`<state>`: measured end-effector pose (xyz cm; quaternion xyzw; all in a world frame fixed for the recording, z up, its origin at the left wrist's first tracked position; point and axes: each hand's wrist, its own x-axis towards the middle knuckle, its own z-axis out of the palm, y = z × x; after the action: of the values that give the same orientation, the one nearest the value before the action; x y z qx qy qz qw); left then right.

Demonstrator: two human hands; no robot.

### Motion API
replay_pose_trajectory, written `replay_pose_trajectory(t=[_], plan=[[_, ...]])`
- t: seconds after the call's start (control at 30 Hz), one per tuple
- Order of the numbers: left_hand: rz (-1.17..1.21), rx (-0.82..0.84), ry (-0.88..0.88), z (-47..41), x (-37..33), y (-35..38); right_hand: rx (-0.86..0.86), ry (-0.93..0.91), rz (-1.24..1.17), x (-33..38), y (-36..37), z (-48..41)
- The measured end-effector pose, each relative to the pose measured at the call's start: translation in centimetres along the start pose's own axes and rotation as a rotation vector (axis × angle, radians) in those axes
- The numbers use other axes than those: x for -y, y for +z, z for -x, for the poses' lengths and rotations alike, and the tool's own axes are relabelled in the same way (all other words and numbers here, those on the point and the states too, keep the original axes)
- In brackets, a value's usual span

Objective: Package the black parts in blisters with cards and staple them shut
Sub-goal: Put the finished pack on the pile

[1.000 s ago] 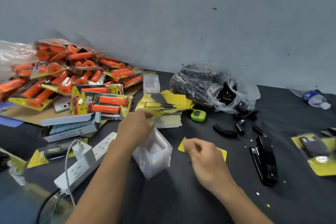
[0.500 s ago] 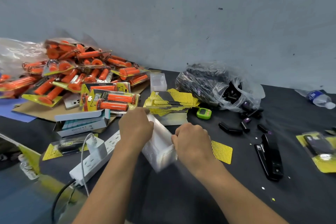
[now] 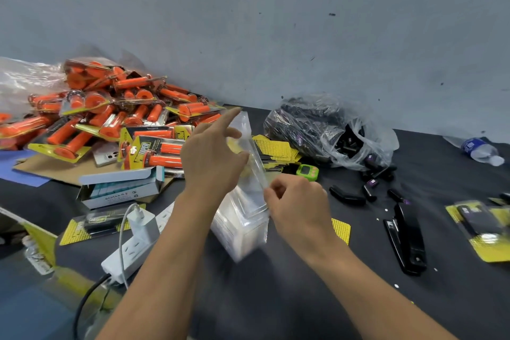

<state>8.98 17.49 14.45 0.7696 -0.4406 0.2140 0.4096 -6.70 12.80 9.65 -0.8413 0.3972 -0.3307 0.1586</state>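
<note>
A clear plastic blister [image 3: 249, 152] stands tilted above a white stack of blisters [image 3: 240, 229] on the black table. My left hand [image 3: 212, 157] holds the blister's upper part between thumb and fingers, with the index finger stretched out. My right hand [image 3: 298, 201] pinches its lower right edge. A yellow card [image 3: 340, 229] lies flat just right of my right hand. More yellow cards [image 3: 276, 149] are piled behind. Loose black parts [image 3: 347, 197] lie to the right, near a black stapler [image 3: 407, 240].
A clear bag of black parts [image 3: 325, 130] sits at the back. Packaged orange grips [image 3: 110, 116] are heaped at left. A white power strip [image 3: 129, 251] with charger lies front left, by a staple box [image 3: 121, 188]. Finished packs [image 3: 480, 226] lie at right, a bottle [image 3: 481, 150] beyond.
Both hands have lifted one clear blister off the white stack and raised it. The left hand moved up and opened out; the right hand came to the blister's lower edge.
</note>
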Motion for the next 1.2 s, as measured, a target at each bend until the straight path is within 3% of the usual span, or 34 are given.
replay_pose_trajectory(t=[0.13, 0.23, 0.33, 0.47, 0.6, 0.87, 1.07, 1.2], plan=[[-0.156, 0.210, -0.031, -0.4, 0.3, 0.9, 0.071, 0.046, -0.037, 0.2, 0.8, -0.3], [-0.118, 0.333, -0.153, -0.1, 1.6, 1.3, 0.145, 0.087, -0.069, 0.2, 1.6, -0.8], [0.219, 0.344, -0.349, 0.2, 2.6, 1.1, 0.218, 0.116, -0.111, -0.3, 1.7, -1.6], [0.996, 0.324, -0.663, 0.6, 2.2, 0.2, 0.181, 0.263, -0.541, -1.8, 0.7, -2.0], [1.134, 0.591, -0.550, 2.2, -0.6, 0.6, 0.070, 0.340, -0.769, -4.3, -0.9, -0.8], [1.063, 0.650, -0.559, 6.1, -8.5, 6.3, -0.112, 0.374, -0.613, -10.9, -5.2, 3.2], [1.086, 0.676, -0.710, 9.5, -11.3, 12.0, 0.087, 0.296, -0.216, -15.9, -8.0, 4.9], [1.116, 0.687, -0.773, 10.4, -12.1, 15.1, 0.090, 0.250, -0.081, -18.0, -8.2, 4.7]])
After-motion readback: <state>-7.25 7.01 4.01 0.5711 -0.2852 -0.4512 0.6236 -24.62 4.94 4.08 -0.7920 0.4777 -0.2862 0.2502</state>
